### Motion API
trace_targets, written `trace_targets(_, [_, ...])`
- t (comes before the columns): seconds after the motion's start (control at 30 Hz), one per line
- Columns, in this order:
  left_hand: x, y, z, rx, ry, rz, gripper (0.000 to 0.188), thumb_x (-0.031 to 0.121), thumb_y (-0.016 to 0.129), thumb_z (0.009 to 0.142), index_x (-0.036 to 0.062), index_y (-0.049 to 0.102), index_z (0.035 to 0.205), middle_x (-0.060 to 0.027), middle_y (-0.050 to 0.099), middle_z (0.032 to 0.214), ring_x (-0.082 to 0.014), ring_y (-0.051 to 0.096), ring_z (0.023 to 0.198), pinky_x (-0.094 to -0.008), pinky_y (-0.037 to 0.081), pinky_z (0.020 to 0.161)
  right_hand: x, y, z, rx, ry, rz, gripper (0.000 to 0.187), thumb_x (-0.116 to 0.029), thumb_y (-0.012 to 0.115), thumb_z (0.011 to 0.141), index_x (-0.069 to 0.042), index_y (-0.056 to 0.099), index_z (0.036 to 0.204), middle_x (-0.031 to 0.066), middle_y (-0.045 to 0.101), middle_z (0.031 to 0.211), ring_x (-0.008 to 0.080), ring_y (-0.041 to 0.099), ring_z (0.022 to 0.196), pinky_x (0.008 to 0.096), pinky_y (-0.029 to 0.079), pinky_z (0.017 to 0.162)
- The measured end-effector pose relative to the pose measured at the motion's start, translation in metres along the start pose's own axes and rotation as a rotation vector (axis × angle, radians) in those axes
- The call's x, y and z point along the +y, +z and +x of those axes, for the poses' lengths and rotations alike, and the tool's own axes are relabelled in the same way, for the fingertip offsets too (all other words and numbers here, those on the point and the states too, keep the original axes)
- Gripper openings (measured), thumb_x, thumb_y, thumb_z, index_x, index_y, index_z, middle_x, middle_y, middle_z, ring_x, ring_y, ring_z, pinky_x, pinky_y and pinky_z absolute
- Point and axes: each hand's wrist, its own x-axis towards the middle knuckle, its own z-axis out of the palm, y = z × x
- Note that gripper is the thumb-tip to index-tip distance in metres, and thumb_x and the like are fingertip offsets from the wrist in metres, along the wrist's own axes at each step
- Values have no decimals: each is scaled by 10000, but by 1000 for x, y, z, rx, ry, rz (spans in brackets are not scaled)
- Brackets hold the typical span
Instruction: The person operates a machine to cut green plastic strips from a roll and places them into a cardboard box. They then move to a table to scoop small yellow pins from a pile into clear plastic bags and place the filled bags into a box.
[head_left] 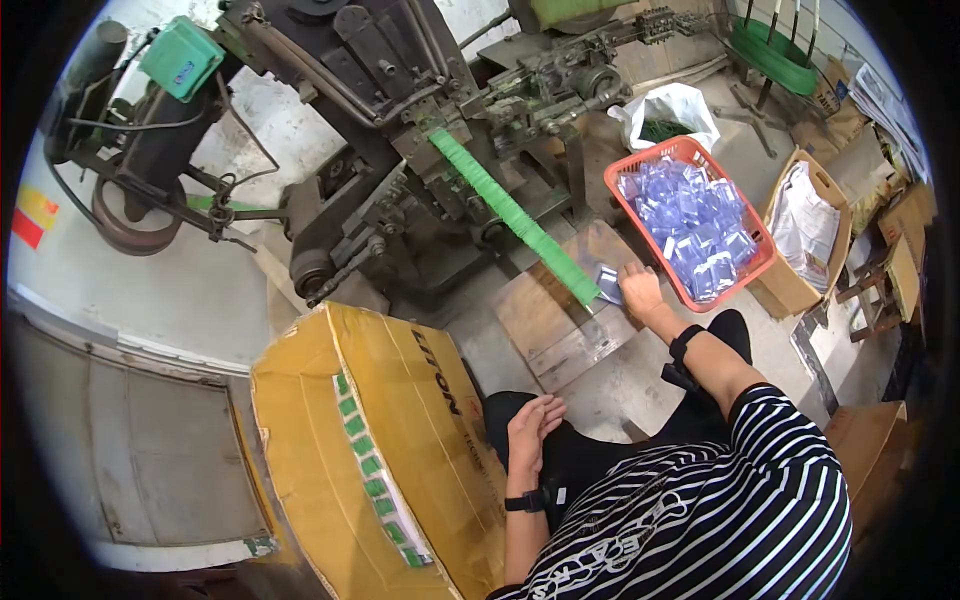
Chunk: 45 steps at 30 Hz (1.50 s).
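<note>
Beside the lower end of a long green strip, my right hand is closed on a small clear, bluish plastic packet. The strip looks like a row of many small green pieces and slopes down from a dark machine. Packet and strip end are very close; whether they touch, I cannot tell. My left hand rests by my left knee, fingers loosely stretched and nothing seen in them. An orange basket heaped with similar clear packets stands just right of my right hand.
A wooden board lies under the strip's end. To the left stands a large yellow carton with a row of green pieces on its top. Behind the basket sits a white bag; a cardboard box with papers is at the right.
</note>
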Motion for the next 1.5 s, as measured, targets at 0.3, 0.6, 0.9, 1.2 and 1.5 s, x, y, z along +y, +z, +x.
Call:
trace_targets(0.3, [-17, -13, -21, 138, 85, -74, 291, 159, 465, 923, -53, 550, 1103, -207, 625, 1064, -269, 639, 948, -314, 522, 790, -1, -18, 9, 16, -255, -71, 128, -78, 546, 719, -23, 606, 818, 124, 561, 915, 261, 547, 890, 350, 489, 673])
trace_targets(0.6, [1, 49, 66, -117, -70, -12, 313, 171, 456, 929, -57, 533, 1129, -182, 613, 1083, -254, 629, 969, -310, 509, 814, 12, -41, 39, -220, -314, 102, 90, -28, 589, 663, 9, 647, 720, 215, 636, 777, 319, 653, 703, 390, 523, 635])
trace_targets(0.9, [-24, 119, 124, -90, 77, -265, 445, 359, 395, 974, -10, 452, 1216, -128, 582, 1107, -221, 589, 981, -342, 495, 796, -5, -94, -7, -524, 226, 1004, 218, -171, 637, 740, 39, 596, 784, 220, 574, 626, 334, 607, 611, 419, 466, 586])
trace_targets(1.2, [7, 130, 99, -129, -28, -438, 406, 388, 339, 979, 41, 482, 1133, -114, 574, 1072, -240, 593, 942, -364, 512, 741, 4, -142, 24, -390, 27, 752, 259, -96, 574, 739, -14, 612, 981, 216, 628, 788, 390, 606, 786, 458, 463, 694])
trace_targets(1.5, [46, 138, 92, -153, 7, -474, 406, 387, 253, 990, 73, 456, 1148, -94, 550, 1086, -218, 565, 926, -393, 516, 768, -39, -174, 69, -279, -281, 646, 444, 33, 529, 698, -86, 526, 1125, 201, 497, 1087, 411, 566, 902, 463, 470, 745])
